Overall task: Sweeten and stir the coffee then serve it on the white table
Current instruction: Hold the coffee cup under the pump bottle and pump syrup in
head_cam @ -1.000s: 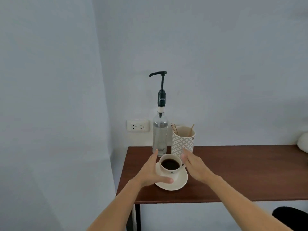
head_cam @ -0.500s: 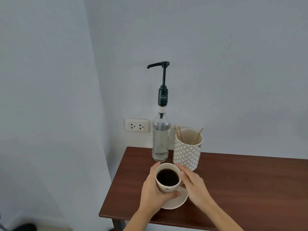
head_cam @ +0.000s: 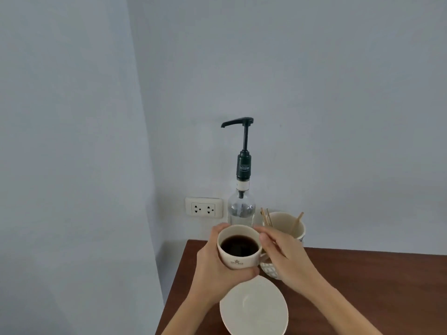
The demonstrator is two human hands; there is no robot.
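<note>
A cream cup [head_cam: 239, 261] full of black coffee is held up above its empty saucer [head_cam: 254, 308], which lies on the brown wooden table [head_cam: 362, 274]. My left hand [head_cam: 215, 269] wraps the cup's left side and bottom. My right hand [head_cam: 285, 257] grips its right side at the handle. Right behind the cup stands a clear syrup bottle [head_cam: 241, 211] with a dark green pump [head_cam: 244, 151], its spout pointing left. A patterned cup of wooden stir sticks [head_cam: 285, 226] stands to the bottle's right, partly hidden by my right hand.
The table sits in a corner, with walls close on the left and behind. A white wall socket [head_cam: 204, 207] is mounted just left of the bottle. The table's left edge runs close to the saucer.
Both hands closed on the cup and lifted it off the saucer, raising it toward the syrup bottle. The camera moved closer to the table.
</note>
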